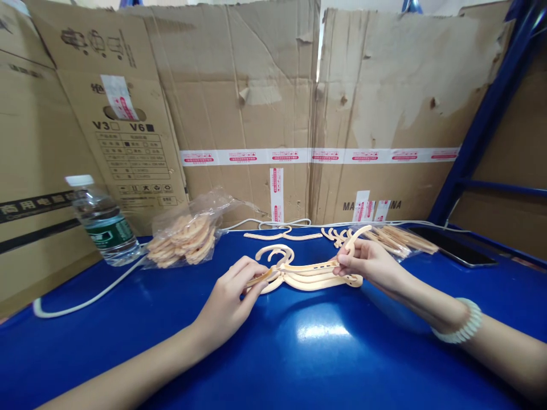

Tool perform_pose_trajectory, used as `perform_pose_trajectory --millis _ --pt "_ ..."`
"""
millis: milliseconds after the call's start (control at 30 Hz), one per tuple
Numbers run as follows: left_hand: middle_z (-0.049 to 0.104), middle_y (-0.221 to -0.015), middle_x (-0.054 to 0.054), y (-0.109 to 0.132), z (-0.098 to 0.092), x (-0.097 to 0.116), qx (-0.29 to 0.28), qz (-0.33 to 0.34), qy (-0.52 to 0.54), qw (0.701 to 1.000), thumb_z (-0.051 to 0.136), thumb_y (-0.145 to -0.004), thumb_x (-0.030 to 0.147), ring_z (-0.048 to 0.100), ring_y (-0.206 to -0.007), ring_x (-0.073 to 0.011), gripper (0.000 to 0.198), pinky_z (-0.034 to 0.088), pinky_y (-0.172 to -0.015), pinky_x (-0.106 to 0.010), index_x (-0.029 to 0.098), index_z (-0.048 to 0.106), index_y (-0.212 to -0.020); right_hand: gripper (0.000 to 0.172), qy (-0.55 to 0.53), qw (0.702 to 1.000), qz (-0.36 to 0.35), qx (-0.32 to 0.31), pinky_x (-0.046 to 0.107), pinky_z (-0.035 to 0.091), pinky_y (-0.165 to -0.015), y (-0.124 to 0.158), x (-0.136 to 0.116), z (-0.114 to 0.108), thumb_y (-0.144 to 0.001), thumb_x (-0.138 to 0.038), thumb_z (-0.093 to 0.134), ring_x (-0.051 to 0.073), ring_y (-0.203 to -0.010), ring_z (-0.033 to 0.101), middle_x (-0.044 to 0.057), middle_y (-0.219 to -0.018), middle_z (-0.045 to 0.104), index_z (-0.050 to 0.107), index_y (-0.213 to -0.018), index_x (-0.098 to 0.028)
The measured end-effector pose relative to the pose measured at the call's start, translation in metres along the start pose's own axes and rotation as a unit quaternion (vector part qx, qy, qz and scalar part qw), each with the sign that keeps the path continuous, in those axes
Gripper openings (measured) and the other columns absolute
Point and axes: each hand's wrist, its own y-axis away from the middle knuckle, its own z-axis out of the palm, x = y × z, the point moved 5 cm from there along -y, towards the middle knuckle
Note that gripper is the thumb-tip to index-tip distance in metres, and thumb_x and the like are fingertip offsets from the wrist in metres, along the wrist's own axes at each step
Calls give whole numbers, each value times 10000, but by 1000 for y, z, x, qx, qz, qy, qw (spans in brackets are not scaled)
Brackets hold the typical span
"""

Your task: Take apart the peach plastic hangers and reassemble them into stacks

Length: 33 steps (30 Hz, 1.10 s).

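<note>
Between my hands is a peach-coloured plastic hanger [314, 267], held a little above the table. My left hand [233, 290] is closed in a pinch on its left arm near the middle. My right hand [370, 265] is closed at its right end, fingers around a curved peach hanger piece [358, 234] that sticks up past the thumb. Whether that piece touches the hanger is hidden by the fingers. Just behind and below lie several matching hangers [316, 283], stacked, with their hooks [276, 250] pointing away from me.
A single hanger [282, 236] lies farther back on the blue table [273, 353]. A bag of peach pieces [183, 236] and a water bottle [105, 225] stand left. More hooks [335, 234], bagged strips [393, 239] and a phone [455, 247] lie right. Cardboard [248, 114] walls the back.
</note>
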Motion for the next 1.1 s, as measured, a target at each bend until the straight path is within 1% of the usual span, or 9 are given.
perform_pose_trajectory --millis 200,433,533,667,767,867,900,1033,1100 --pt "588 -872 -35 -1 -1 -1 6 -30 11 999 463 -966 226 566 -782 -160 154 465 -702 -263 199 612 -994 463 17 1000 -17 5 310 525 -594 -3 5 1 -575 -548 829 177 -568 650 45 -596 679 577 -701 -180" --pt "579 -817 -12 -1 0 -11 31 -106 65 992 536 -911 273 554 -705 -141 145 493 -612 -230 199 628 -995 418 -35 999 -36 -13 266 514 -607 0 -1 3 -649 -471 825 152 -646 640 7 -681 637 606 -857 -182" --pt "565 -791 -8 -1 2 -18 33 -149 109 982 550 -902 324 545 -689 -139 178 492 -570 -221 195 619 -1003 378 -27 998 -50 -21 263 513 -610 1 -3 3 -699 -469 793 144 -657 619 20 -697 635 645 -889 -177" --pt "571 -776 -13 -2 2 -24 33 -182 147 972 583 -876 378 569 -689 -146 231 505 -577 -237 178 607 -990 363 -12 998 -66 -8 270 513 -622 1 -5 0 -703 -461 790 144 -690 593 50 -796 651 704 -910 -176" --pt "599 -806 -25 -5 -4 -26 39 -184 133 973 589 -870 391 575 -672 -140 252 487 -549 -227 170 607 -990 345 -35 997 -66 -4 277 509 -628 0 -6 -3 -697 -449 795 148 -707 576 58 -810 650 728 -890 -172" --pt "618 -869 -36 -8 -10 -28 39 -173 100 979 584 -872 377 577 -662 -131 231 476 -533 -219 175 611 -980 297 -76 995 -65 22 287 513 -637 -2 -10 -9 -671 -434 808 146 -712 567 76 -920 672 742 -815 -183" --pt "620 -888 -39 -9 -12 -28 37 -166 87 982 578 -876 370 578 -663 -129 218 478 -536 -220 176 613 -970 287 -87 994 -65 29 287 510 -626 -3 -11 -12 -659 -429 814 144 -697 564 72 -918 677 747 -807 -193" --pt "621 -851 -27 -13 -18 -23 23 -122 38 992 569 -881 335 586 -681 -138 186 485 -569 -233 181 621 -971 268 -110 991 -71 35 266 483 -570 -8 -16 -25 -630 -405 829 116 -591 532 18 -733 658 762 -815 -222" --pt "614 -801 -10 -14 -21 -18 9 -86 4 996 576 -876 299 590 -696 -143 166 484 -605 -242 184 618 -987 249 -98 992 -74 33 260 479 -564 -11 -18 -33 -637 -403 828 110 -573 531 8 -696 653 762 -793 -221"
